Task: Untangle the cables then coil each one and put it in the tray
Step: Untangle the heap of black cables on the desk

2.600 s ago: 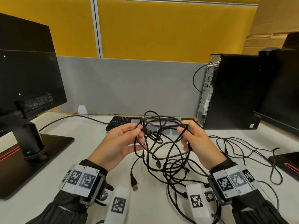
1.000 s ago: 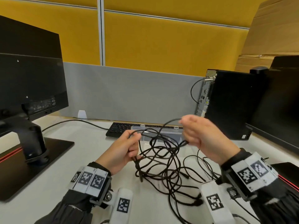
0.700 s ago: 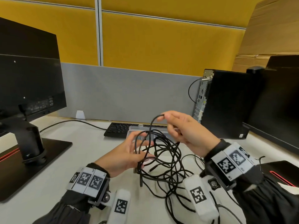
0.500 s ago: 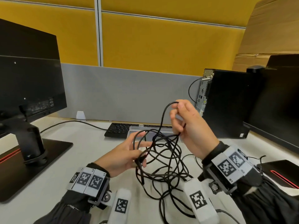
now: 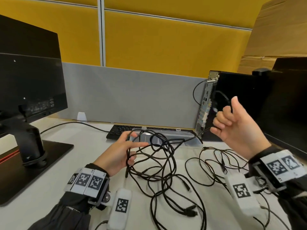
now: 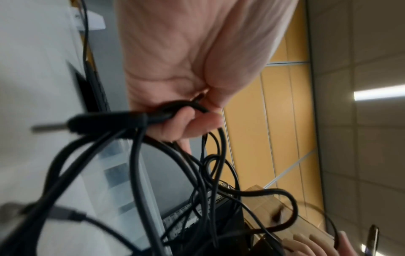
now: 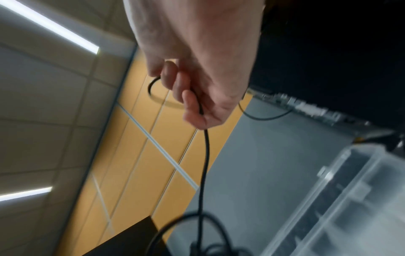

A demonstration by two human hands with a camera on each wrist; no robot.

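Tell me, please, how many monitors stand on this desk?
2. The left monitor stands on its black base; the right monitor is at the picture's edge, partly cut off. More may be out of view.

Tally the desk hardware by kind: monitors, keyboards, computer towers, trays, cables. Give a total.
monitors: 2 (left, right)
keyboard: 1
computer tower: 1
tray: 1
cables: tangled, cannot count
Total, cables aside: 5

yellow partition point(image 5: 166, 47) above grey screen point(image 5: 132, 100); white desk point(image 5: 83, 141); ceiling strip lights point(image 7: 54, 27).
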